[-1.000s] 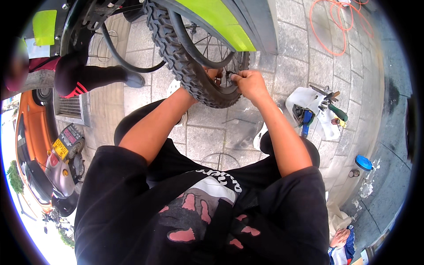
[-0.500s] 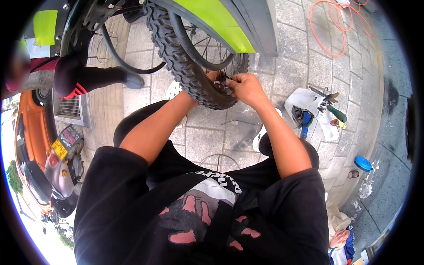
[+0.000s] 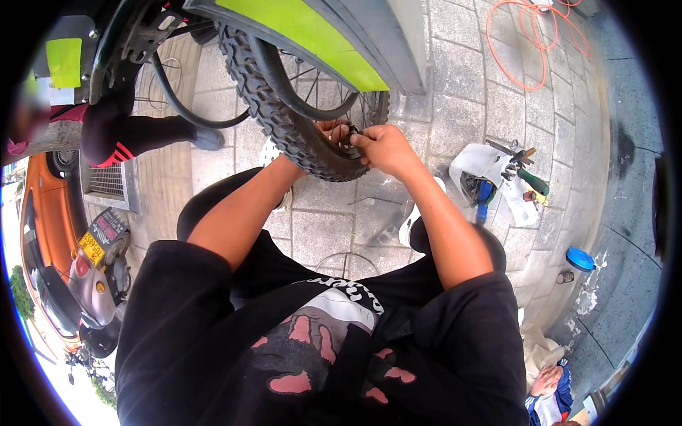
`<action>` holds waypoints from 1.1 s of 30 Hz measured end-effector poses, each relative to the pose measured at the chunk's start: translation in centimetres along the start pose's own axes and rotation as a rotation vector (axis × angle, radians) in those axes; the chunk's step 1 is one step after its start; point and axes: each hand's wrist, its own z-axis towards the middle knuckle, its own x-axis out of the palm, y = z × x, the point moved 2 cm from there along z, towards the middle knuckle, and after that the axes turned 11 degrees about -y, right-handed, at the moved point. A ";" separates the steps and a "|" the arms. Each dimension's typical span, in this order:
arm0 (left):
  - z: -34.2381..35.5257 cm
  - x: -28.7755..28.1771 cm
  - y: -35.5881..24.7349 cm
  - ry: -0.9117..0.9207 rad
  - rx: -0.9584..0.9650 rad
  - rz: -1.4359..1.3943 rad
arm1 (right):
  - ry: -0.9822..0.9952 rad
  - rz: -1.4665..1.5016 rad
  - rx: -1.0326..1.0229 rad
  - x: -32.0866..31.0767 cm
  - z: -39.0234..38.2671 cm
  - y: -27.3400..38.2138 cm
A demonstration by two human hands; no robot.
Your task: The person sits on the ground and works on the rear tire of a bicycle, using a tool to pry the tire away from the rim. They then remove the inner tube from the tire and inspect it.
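A: Where's the wheel?

B: Its black, knobbly rubber tyre (image 3: pixel 266 117) stands between the forearms at the top of the view, beneath a grey flat panel (image 3: pixel 398 50) with a lime-green strip (image 3: pixel 305 39). A smooth, black, curved tube (image 3: pixel 320 113) crosses over the thin spokes (image 3: pixel 310 82)

A: And the right hand?

B: The right hand (image 3: pixel 387 150) is at the rim's inner side, thumb and forefinger pinched on a small dark part (image 3: pixel 353 130), too small to identify

A: The left?

B: The left hand (image 3: pixel 332 129) reaches behind the tyre, fingers bent near the right fingertips. It's partly hidden, so I can't tell whether they grip anything

A: What lies around?

B: On the right, a crumpled white cloth (image 3: pixel 474 162) with a green-handled tool (image 3: pixel 534 182) and a blue tool (image 3: pixel 484 199); farther off, a round blue lid (image 3: pixel 580 259). On the left, another person's black trouser leg with red stripes (image 3: pixel 160 131)
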 end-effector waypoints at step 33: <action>-3.6 2.2 -2.1 -0.159 -0.049 0.129 | -0.057 -0.127 -0.148 1.5 0.7 -1.0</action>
